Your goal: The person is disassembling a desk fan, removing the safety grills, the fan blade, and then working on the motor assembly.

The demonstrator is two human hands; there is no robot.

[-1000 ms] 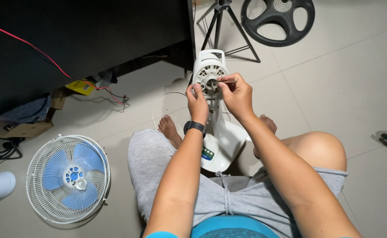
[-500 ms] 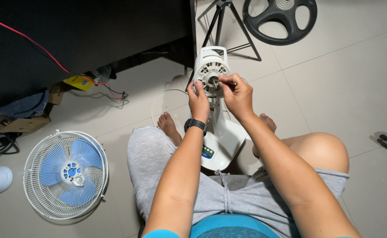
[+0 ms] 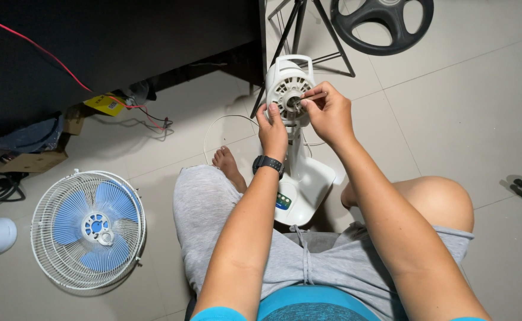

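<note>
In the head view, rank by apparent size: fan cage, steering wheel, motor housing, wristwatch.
1. Fan cage, largest.
2. Steering wheel, cut off by the top edge, so its place is unsure.
3. Motor housing.
4. Wristwatch, smallest.

Matt white plastic fan motor housing (image 3: 287, 89), glossy pale floor tiles (image 3: 463, 119)

Camera view drifted slightly, detached fan cage with blue blades (image 3: 88, 229) sitting a little further left in frame than a second ago, right hand (image 3: 330, 113) shifted a touch on the motor housing (image 3: 289, 89), thin tool now angled at the hub
</note>
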